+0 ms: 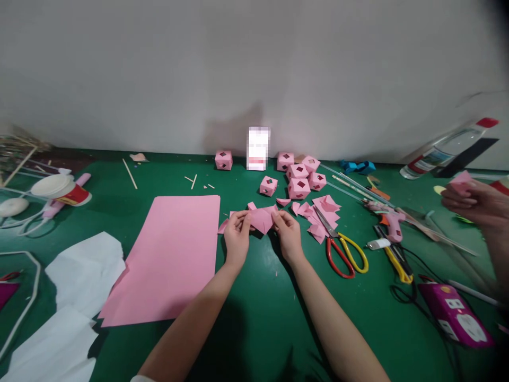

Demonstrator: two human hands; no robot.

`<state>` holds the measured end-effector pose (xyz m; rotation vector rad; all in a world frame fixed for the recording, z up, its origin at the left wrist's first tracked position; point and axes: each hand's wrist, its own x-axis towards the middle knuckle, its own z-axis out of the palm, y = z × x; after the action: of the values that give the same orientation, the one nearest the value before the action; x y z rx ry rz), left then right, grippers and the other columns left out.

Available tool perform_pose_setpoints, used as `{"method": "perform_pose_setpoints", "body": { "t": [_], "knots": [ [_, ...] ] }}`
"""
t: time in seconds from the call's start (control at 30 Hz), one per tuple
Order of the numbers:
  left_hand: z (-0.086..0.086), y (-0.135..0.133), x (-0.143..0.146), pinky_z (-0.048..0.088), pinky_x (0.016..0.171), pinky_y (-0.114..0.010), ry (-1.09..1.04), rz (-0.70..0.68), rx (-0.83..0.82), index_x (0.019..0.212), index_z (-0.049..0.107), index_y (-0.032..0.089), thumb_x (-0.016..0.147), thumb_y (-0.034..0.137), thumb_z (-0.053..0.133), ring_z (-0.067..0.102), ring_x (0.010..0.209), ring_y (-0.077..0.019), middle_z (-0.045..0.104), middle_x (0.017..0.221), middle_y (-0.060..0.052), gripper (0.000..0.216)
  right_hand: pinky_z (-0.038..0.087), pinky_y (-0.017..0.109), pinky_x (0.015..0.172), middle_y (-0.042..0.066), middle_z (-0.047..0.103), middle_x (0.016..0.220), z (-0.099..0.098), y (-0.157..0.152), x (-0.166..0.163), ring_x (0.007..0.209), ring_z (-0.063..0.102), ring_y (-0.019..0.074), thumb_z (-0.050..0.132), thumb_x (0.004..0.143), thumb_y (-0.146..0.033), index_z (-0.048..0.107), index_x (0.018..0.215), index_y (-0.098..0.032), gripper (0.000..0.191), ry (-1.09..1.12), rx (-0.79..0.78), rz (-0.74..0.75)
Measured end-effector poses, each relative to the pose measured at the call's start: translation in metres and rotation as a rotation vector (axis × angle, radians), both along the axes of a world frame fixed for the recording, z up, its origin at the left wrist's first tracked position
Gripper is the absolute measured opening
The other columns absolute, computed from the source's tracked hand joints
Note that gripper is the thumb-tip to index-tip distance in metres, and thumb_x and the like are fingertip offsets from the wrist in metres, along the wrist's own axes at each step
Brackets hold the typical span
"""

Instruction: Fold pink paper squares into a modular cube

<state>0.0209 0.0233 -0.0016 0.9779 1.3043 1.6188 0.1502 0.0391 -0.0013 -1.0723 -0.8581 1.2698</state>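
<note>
My left hand [237, 233] and my right hand [287, 233] both pinch a small folded pink paper piece [262, 218] just above the green table [258, 318]. The fingers of each hand are closed on opposite edges of it. A large pink paper sheet [170, 254] lies flat to the left of my hands. To the right lie several folded pink paper pieces [324, 215]. Behind them stand several pink paper cubes [300, 178] with diamond holes.
Red and yellow scissors [342, 249] and a pink glue gun [387, 220] lie to the right. Another person's hand [475, 201] holds pink paper at the far right. A purple power strip [457, 313], a clear bottle [445, 148], white paper [79, 276] and a taped cup [63, 190] surround the work spot.
</note>
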Motion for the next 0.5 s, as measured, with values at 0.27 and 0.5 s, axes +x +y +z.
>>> {"method": "perform_pose_setpoints", "body": {
  "t": [0.27,0.5],
  "knots": [
    [0.007,-0.003,0.000,0.043,0.051,-0.018,-0.010,-0.049,-0.028,0.107,0.058,0.017,0.085,0.043,0.067,0.055,0.055,-0.0087,0.061,0.070,0.001,0.036,0.023,0.021,0.042,-0.007,0.046,0.052,0.007,-0.002,-0.003,0.044,0.034,0.0066,0.076,0.073,-0.052,0.066,0.079,-0.019,0.035,-0.081,-0.006,-0.010],
    [0.010,-0.003,0.002,0.039,0.043,-0.018,0.019,-0.193,-0.054,0.093,0.063,0.016,0.078,0.041,0.073,0.050,0.048,-0.0067,0.062,0.072,0.001,0.031,0.023,0.021,0.037,-0.006,0.052,0.056,0.005,-0.003,-0.001,0.040,0.035,0.0053,0.076,0.073,-0.050,0.069,0.083,-0.018,0.034,-0.076,0.044,-0.051]
  ]
}}
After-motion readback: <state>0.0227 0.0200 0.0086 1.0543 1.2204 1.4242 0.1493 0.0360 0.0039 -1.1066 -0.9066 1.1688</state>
